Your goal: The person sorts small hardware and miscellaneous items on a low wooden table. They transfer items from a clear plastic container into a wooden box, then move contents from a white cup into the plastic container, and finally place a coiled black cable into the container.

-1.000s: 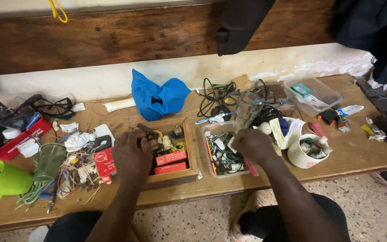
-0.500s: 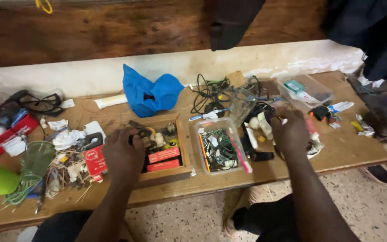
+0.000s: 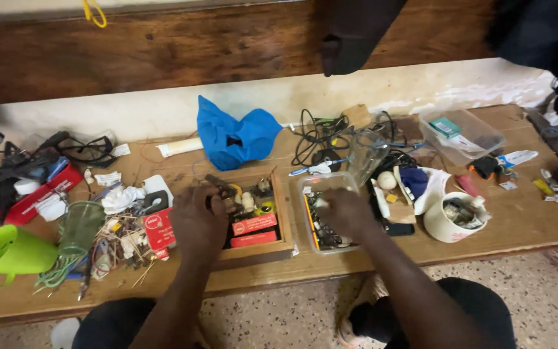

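The left hand (image 3: 196, 223) rests at the left edge of the shallow wooden tray (image 3: 283, 216), fingers curled loosely over the small parts inside; whether it actually grips one of them is hard to tell, since the knuckles hide the fingertips. The right hand (image 3: 345, 212) has just come back from the far right of the bench, where it hovered by the white cup (image 3: 450, 223) half a second ago, and now sits over the clear plastic container (image 3: 313, 220), fingers bent down into its tangle of wires and components. So the work has shifted from the cup's side to the container, with both hands now close together, each over its own box. What the right fingers close on cannot be seen.

The tray and container lie side by side, almost touching, directly under the hands. Two red boxes (image 3: 253, 231) lie in the tray just right of the left hand. Farther out, a blue cloth (image 3: 235, 137) lies behind the tray, a green funnel (image 3: 9, 251) at the far left, and black cables (image 3: 321, 132) behind the container.
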